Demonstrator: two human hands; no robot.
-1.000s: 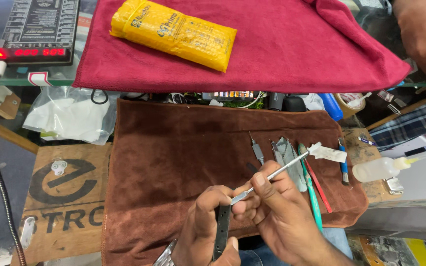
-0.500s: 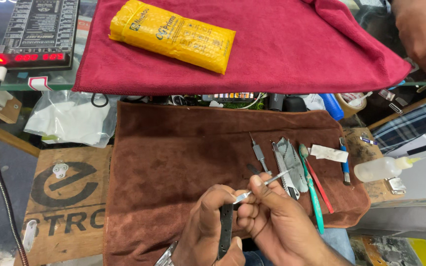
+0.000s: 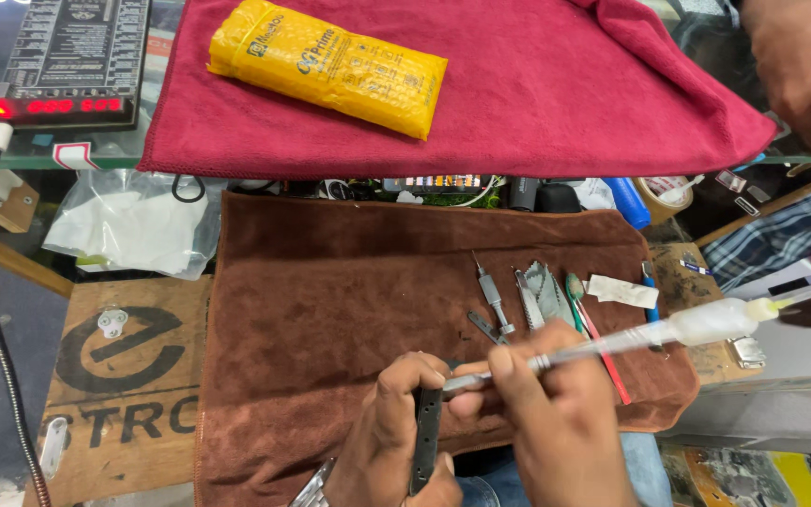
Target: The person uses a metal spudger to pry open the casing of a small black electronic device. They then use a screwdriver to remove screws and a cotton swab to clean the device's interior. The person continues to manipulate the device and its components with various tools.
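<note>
My left hand (image 3: 389,427) grips a thin black device (image 3: 425,441), held edge-on over the near end of a brown cloth (image 3: 330,300). My right hand (image 3: 556,422) pinches a slim metal tool (image 3: 518,366). Its near tip sits at the top edge of the device. Its far end points right toward a whitish squeeze bottle (image 3: 715,322). I cannot tell whether the tool touches the bottle. A small white strip (image 3: 621,291) lies on the cloth beside several small metal tools (image 3: 532,300).
A yellow padded packet (image 3: 330,66) rests on a red cloth (image 3: 565,103) at the back. A meter with a red display (image 3: 68,103) stands at the far left, with a plastic bag (image 3: 133,225) below it. Another person's hand (image 3: 800,66) is at the top right.
The tool carried the white strip a second ago; the strip now lies on the brown cloth. The tool's tip has dropped to the black device's edge.
</note>
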